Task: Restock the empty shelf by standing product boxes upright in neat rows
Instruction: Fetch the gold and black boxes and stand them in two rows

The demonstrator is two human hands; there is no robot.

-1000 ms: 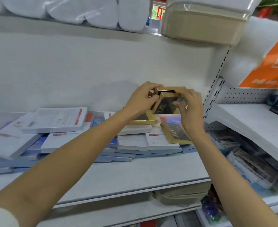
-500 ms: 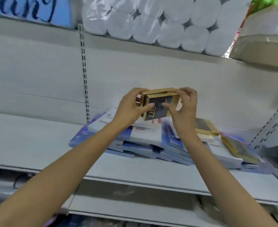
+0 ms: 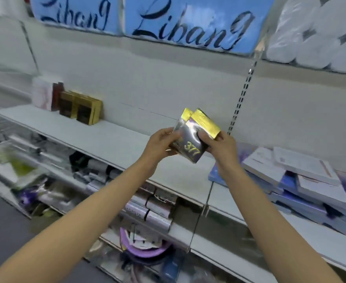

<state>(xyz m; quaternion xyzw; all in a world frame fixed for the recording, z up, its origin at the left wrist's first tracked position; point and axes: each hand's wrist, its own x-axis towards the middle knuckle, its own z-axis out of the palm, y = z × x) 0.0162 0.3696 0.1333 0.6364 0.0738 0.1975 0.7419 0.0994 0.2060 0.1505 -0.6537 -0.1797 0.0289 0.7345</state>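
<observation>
Two gold-edged boxes [image 3: 195, 135] with dark shiny fronts are held together in the air above the white shelf [image 3: 115, 139]. My left hand [image 3: 159, 145] grips their left side and my right hand [image 3: 219, 147] grips their right side, thumb on the front. At the shelf's far left a short row of boxes stands upright: gold-edged ones [image 3: 85, 109], a dark one and a white one [image 3: 41, 93]. A pile of flat white and blue boxes [image 3: 302, 180] lies on the shelf at the right.
Blue packs with script lettering [image 3: 180, 21] and white rolls in plastic [image 3: 318, 33] fill the shelf above. Lower shelves hold mixed goods, including silver packs [image 3: 153, 209] and a purple ring [image 3: 145, 250]. A slotted upright [image 3: 241, 99] divides the back panel.
The view has swung left, away from the flat pile. My hands have carried the gold boxes leftward along the shelf, and the upright row at the far left has come into sight.
</observation>
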